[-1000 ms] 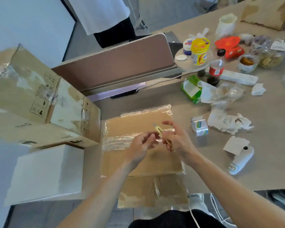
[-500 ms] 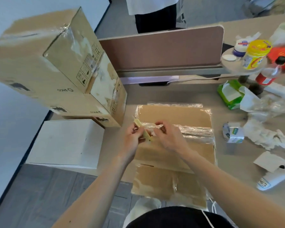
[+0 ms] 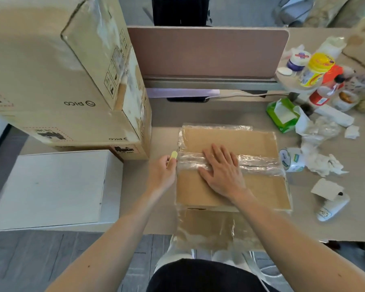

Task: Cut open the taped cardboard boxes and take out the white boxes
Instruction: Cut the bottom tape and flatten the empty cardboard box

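A flat taped cardboard box (image 3: pixel 230 140) lies on the desk in front of me, with a clear tape band across its middle seam. My right hand (image 3: pixel 221 170) presses flat on the box top, fingers spread over the tape. At the box's left edge my left hand (image 3: pixel 161 172) grips a small yellow cutter (image 3: pixel 172 156), whose tip sits at the end of the taped seam. A white box (image 3: pixel 51 188) lies on the desk's left front corner.
Two large stacked cardboard boxes (image 3: pixel 57 81) stand at the back left, close to my left hand. A brown divider panel (image 3: pixel 207 51) runs behind. Crumpled tissues (image 3: pixel 322 163), a tape roll (image 3: pixel 291 160), bottles and jars (image 3: pixel 316 68) crowd the right side. A person stands beyond the divider.
The cutter passed from my right hand into my left, which moved to the box's left edge. My right hand opened and now lies flat on the tape. The view shifted left.
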